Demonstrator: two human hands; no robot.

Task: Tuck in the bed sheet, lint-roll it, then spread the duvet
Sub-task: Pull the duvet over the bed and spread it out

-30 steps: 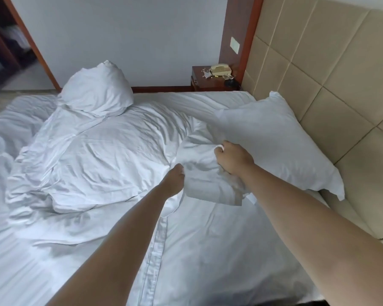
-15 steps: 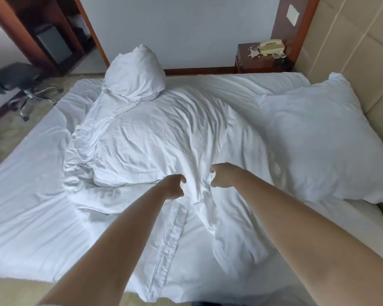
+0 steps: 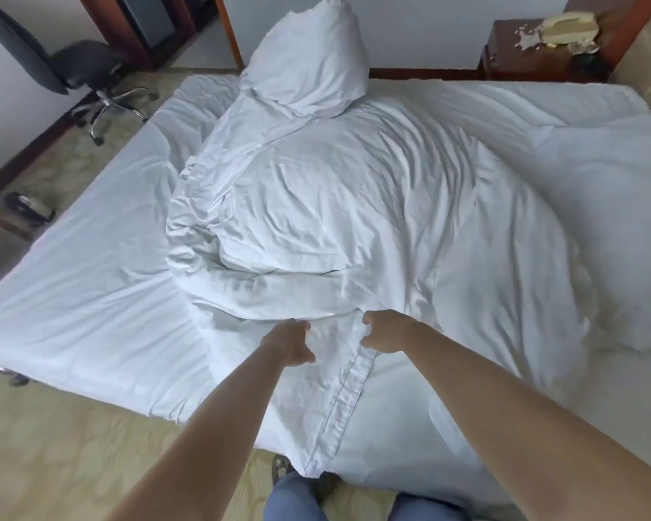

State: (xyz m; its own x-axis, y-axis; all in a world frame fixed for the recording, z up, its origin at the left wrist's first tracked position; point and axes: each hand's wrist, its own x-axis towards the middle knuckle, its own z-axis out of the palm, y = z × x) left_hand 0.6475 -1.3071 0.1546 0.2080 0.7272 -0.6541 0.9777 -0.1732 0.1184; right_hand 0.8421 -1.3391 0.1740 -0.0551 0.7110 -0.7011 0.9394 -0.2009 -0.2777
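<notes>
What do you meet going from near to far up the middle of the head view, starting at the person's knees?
Knees → hemmed duvet edge → left hand and right hand gripping it → bunched duvet → pillow → wall.

Both arms reach over the near edge of the white-sheeted bed, where the left hand and right hand each pinch the crumpled white fabric duvet heaped mid-bed, a plump white pillow on its far end.
</notes>
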